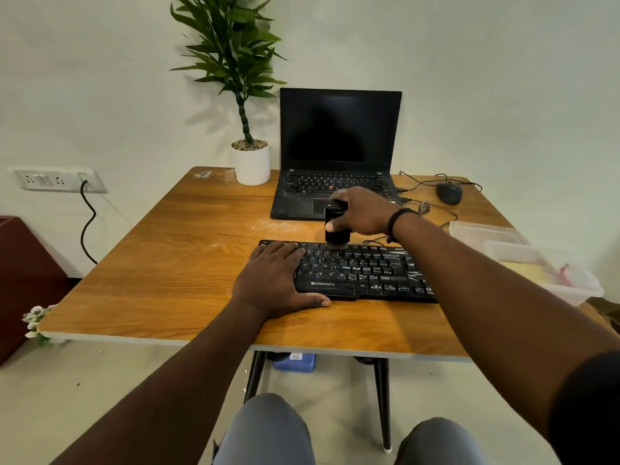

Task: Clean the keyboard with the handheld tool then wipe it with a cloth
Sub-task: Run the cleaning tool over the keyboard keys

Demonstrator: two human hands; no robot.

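Right hand [360, 211]: we see it wrapped round the black handheld tool [336, 223], held upright with its lower end on the top key rows.
Left hand [276, 280]: we find it flat, fingers straight, pressing the left end of the keyboard [362, 271].
Keyboard: we place it on the wooden bench [161, 263], in front of the laptop [335, 156].

— What's he got in his right hand [360, 211]?
— A stubby black handheld cleaning tool [336, 224], gripped upright, its lower end on the top rows of the black plastic keyboard [360, 271].
— And the left hand [275, 280]?
— Flat over the keyboard's left end, thumb on the wooden table [161, 263]. A black open laptop [335, 156] sits behind.
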